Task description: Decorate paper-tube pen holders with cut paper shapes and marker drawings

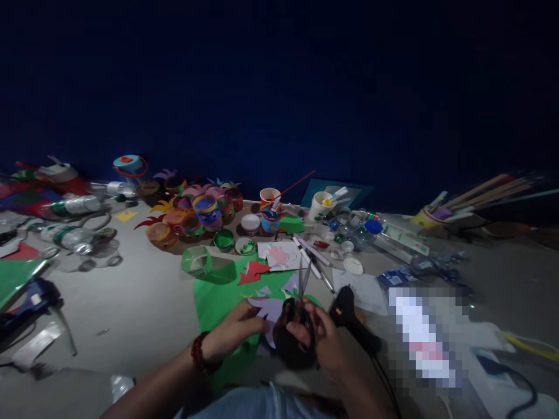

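Note:
My left hand pinches a piece of purple paper with pointed, leaf-like ends. In my right hand is a pair of black-handled scissors, its blades pointing away from me and slightly apart. The blades stand just to the right of the purple paper; I cannot tell whether they touch it. Both hands are over a green sheet, on which lie a red paper scrap and small purple and yellow offcuts. A red beaded bracelet circles my left wrist.
A black glue gun lies right of my right hand. Behind are painted cups with paper crests, green paint pots, markers and plastic bottles. A blue glue gun and more bottles lie left. A dark blue wall stands behind.

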Demonstrator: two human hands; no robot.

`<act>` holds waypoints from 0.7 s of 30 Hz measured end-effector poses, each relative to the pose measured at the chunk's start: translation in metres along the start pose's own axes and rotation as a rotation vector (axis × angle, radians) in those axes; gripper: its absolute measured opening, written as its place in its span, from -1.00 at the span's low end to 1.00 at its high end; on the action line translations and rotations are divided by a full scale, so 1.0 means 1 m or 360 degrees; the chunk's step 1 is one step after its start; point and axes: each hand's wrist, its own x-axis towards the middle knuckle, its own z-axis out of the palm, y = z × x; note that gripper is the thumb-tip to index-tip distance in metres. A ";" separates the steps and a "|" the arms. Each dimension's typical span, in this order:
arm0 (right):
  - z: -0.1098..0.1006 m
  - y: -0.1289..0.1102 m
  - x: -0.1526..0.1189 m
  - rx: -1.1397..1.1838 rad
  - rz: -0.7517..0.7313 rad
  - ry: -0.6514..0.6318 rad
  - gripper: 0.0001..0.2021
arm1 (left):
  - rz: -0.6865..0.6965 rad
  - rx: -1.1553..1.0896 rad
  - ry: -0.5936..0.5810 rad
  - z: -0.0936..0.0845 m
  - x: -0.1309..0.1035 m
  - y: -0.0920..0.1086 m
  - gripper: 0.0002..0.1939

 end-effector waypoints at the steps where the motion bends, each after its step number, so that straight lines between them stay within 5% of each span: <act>1: 0.003 -0.004 0.001 0.0028 0.0020 0.0020 -0.58 | -0.0011 -0.0001 -0.0002 0.000 -0.002 0.002 -0.78; 10: 0.023 -0.029 0.010 -0.0018 -0.0057 -0.0262 -0.69 | -0.0093 0.0141 -0.0045 -0.006 -0.008 0.010 -0.86; 21: 0.015 -0.021 0.008 -0.0051 -0.0027 -0.0032 -0.59 | 0.0167 0.0156 0.0313 0.000 0.004 0.002 -0.72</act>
